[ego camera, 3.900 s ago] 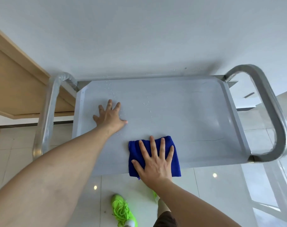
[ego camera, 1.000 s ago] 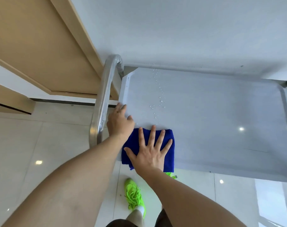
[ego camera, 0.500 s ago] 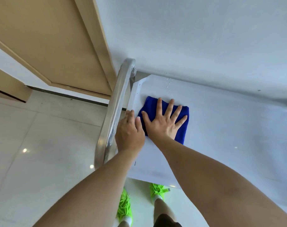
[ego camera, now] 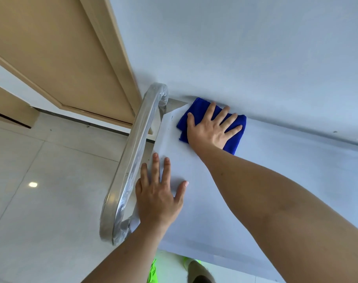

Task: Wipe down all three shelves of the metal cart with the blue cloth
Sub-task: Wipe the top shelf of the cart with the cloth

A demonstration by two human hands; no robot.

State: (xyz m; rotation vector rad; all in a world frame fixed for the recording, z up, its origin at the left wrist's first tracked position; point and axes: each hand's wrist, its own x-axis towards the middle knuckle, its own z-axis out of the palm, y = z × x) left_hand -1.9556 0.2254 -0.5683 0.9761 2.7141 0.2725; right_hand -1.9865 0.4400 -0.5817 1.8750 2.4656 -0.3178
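The metal cart's top shelf (ego camera: 276,180) fills the lower right of the head view. The folded blue cloth (ego camera: 196,111) lies in the shelf's far left corner, against the wall. My right hand (ego camera: 210,129) presses flat on the cloth with fingers spread. My left hand (ego camera: 157,197) rests flat on the shelf's left edge, fingers apart, beside the cart's handle (ego camera: 133,160). The two lower shelves are hidden under the top one.
A grey wall (ego camera: 255,48) stands directly behind the cart. A wooden door (ego camera: 51,48) and its frame are at the upper left. Glossy floor tiles (ego camera: 41,201) lie to the left. Green shoes (ego camera: 152,272) show below the shelf's near edge.
My right hand has slid the cloth from the near left part of the shelf up into the far left corner. My left hand has shifted onto the shelf's left edge and flattened.
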